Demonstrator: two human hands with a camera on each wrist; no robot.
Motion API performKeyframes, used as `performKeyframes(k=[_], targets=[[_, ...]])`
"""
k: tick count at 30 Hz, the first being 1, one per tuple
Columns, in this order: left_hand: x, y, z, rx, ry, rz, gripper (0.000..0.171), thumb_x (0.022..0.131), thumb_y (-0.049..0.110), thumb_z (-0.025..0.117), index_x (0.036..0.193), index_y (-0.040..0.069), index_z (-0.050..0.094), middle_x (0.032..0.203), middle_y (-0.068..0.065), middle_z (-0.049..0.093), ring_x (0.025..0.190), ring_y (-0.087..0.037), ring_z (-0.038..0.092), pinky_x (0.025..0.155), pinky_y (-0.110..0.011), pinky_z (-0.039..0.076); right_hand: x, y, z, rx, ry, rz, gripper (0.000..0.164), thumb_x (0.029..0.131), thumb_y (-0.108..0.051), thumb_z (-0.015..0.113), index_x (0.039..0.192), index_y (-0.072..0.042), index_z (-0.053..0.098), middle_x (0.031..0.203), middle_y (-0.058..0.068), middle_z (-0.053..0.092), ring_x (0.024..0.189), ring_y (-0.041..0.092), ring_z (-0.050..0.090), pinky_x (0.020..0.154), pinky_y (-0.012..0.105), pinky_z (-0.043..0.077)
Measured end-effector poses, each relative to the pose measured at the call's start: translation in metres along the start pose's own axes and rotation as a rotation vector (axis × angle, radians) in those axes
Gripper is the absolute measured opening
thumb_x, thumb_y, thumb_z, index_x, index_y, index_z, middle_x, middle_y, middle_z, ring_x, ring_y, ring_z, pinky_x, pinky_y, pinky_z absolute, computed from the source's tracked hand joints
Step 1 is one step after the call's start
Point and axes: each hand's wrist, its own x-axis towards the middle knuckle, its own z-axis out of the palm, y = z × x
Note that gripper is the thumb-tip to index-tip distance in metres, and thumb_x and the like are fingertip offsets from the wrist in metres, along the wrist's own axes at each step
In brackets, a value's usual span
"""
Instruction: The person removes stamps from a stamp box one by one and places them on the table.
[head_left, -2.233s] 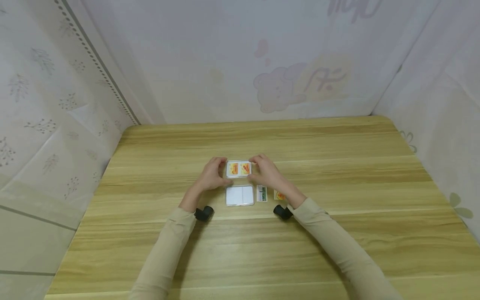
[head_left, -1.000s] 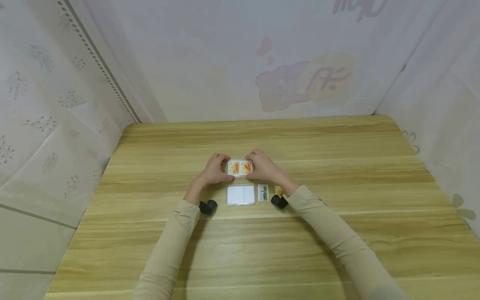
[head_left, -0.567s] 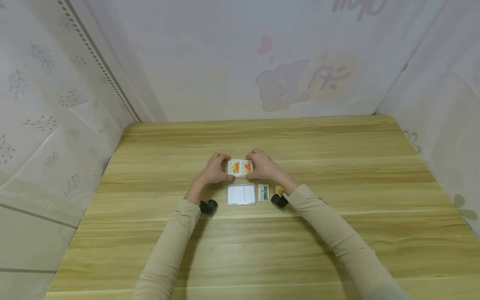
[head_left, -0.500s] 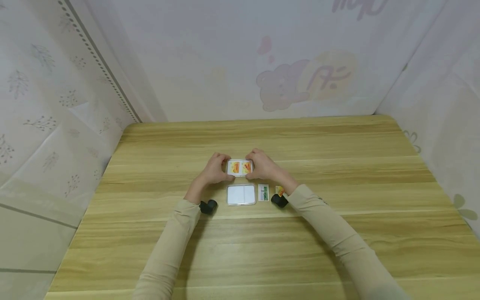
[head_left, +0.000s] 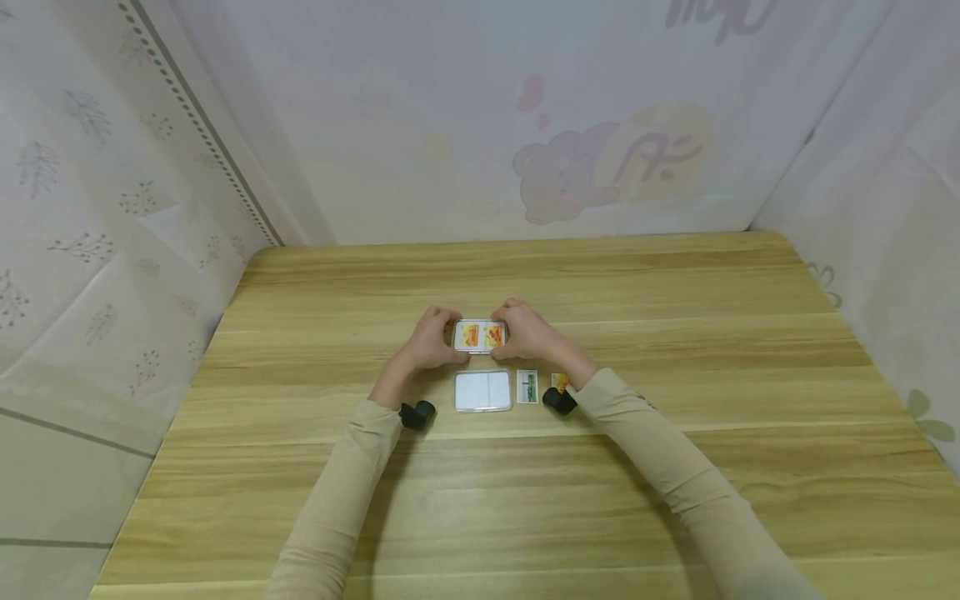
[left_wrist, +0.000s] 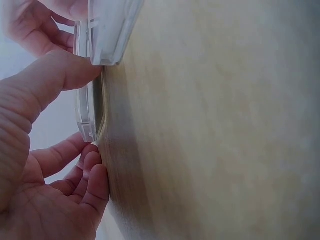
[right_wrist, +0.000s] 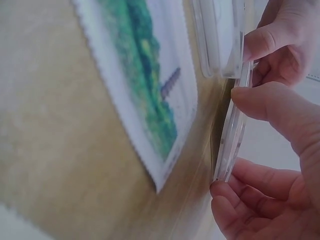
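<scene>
Left worktop (head_left: 300, 333) edge lies well apart from left grip (head_left: 429, 340), broad wood between; far edge beyond, right edge well off too. Leaf-print cloth (head_left: 90, 192) at left, bear-print cloth (head_left: 412, 167) behind, streaky wood grain below. Now mid-worktop: left grip pinches left end of clear case (head_left: 481, 337), right grip (head_left: 528, 335) pinches right end! Case shows two orange pictures on white; nearer, second case (head_left: 472, 392), white inside; then green stamp (head_left: 527, 387), orange stamp (head_left: 558, 381) partly hidden.
</scene>
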Motion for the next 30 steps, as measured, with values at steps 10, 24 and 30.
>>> performKeyframes(k=[10,24,30], targets=[[-0.0002,0.0017,0.0002,0.004,-0.003,-0.018,0.064,0.071,0.009,0.078,0.125,-0.009,0.048,0.117,-0.02,0.043,0.107,-0.031,0.042,0.095,-0.042,0.038,-0.0001,-0.0007,-0.0023,0.009,-0.015,0.003,0.056,0.073,-0.018,0.077,0.118,0.01,0.057,0.108,0.016,0.056,0.093,0.023,0.048,0.079,0.031,0.044],[0.0002,0.0005,0.0009,-0.005,-0.006,-0.023,0.065,0.071,0.009,0.078,0.126,-0.009,0.047,0.117,-0.02,0.042,0.108,-0.031,0.041,0.096,-0.042,0.037,0.0006,-0.0023,-0.0035,-0.009,-0.006,-0.012,0.06,0.071,-0.017,0.078,0.119,0.011,0.055,0.11,0.017,0.055,0.095,0.024,0.049,0.082,0.031,0.045],[0.0,0.0007,0.0003,-0.013,-0.008,-0.022,0.067,0.071,0.009,0.078,0.127,-0.01,0.046,0.119,-0.02,0.042,0.11,-0.032,0.041,0.097,-0.042,0.037,0.0003,-0.0015,-0.0042,-0.032,-0.004,-0.015,0.062,0.071,-0.018,0.077,0.12,0.012,0.054,0.114,0.02,0.055,0.1,0.027,0.05,0.088,0.034,0.045]])
